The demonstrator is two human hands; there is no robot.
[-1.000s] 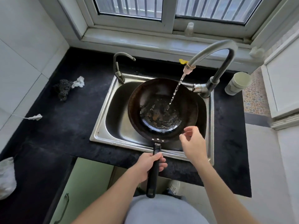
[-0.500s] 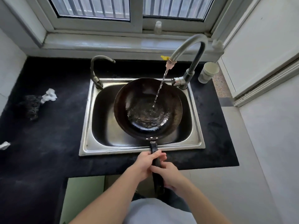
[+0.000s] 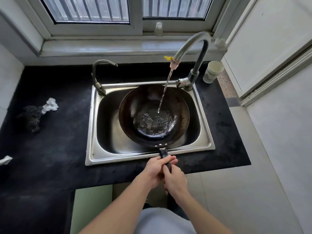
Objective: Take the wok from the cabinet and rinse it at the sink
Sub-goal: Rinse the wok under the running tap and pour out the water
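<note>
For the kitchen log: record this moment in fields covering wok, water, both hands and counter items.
wok: in the sink, handle over its front rim
water: runs from the tall faucet into the wok, pooling
left hand: grips the handle
right hand: grips the handle just behind the left hand
counter: cup beside faucet; dark scrubber at left

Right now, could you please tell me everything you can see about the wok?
The wok is a round, dark metal pan, worn brownish towards the rim, with pale rivets where its straight black handle joins. It is in the steel sink, with the handle pointing out over the front edge. The left hand and right hand grip the handle, the left nearer the bowl. A thin stream from the tap lands inside, pooling shallowly at the bottom.
</note>
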